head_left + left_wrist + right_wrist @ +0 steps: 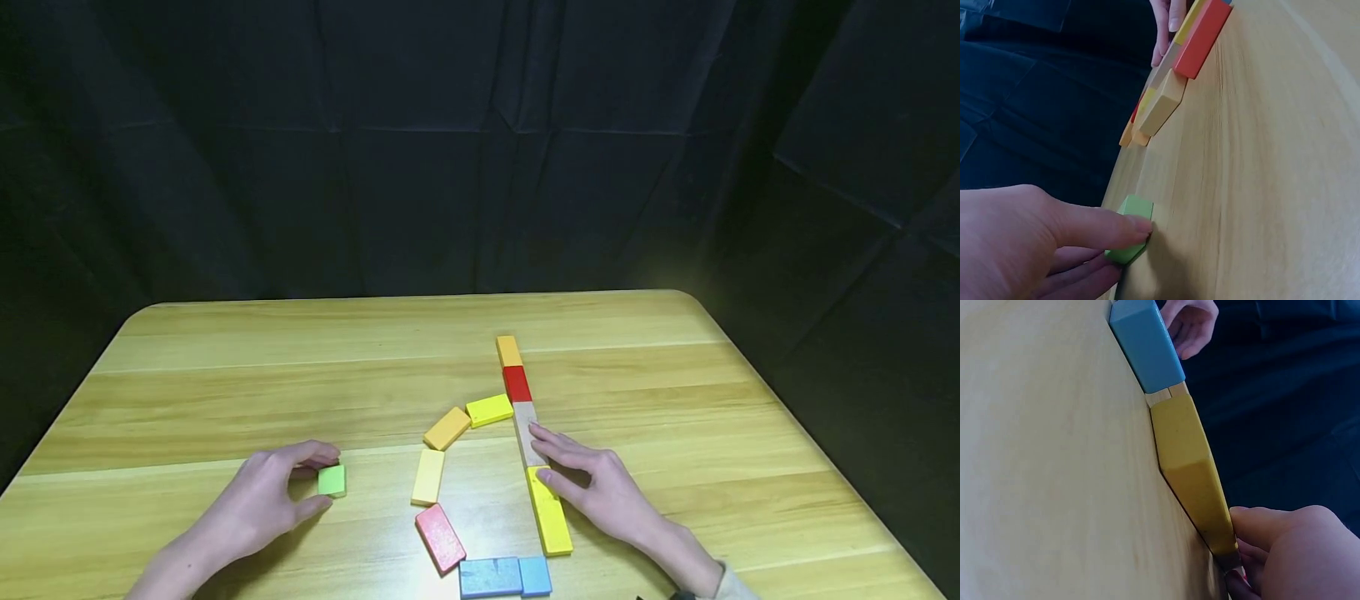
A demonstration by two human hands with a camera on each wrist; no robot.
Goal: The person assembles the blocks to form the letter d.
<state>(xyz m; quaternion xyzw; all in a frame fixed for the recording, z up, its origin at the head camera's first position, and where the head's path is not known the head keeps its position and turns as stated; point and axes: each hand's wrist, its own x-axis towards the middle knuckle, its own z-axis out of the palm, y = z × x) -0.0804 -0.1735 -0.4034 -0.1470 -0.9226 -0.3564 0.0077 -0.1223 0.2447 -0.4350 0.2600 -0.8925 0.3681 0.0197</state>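
Observation:
On the left of the table, my left hand (262, 500) pinches a small green block (332, 482) between thumb and fingers. In the left wrist view the thumb lies against the green block (1135, 209), close to the tabletop. My right hand (603, 487) rests at a straight row of blocks, its fingers at the grey-white block (527, 437) and its thumb at the end of the long yellow block (551, 521). In the right wrist view that thumb touches the yellow block (1185, 450), while the fingers are partly hidden.
Beyond the grey-white block, the row continues with a red block (517, 383) and an orange block (508, 351). A curve leaves its left side: yellow (489, 410), orange (447, 428), cream (427, 477), pink (440, 537) and blue blocks (490, 577). Dark cloth (420, 167) hangs behind the table.

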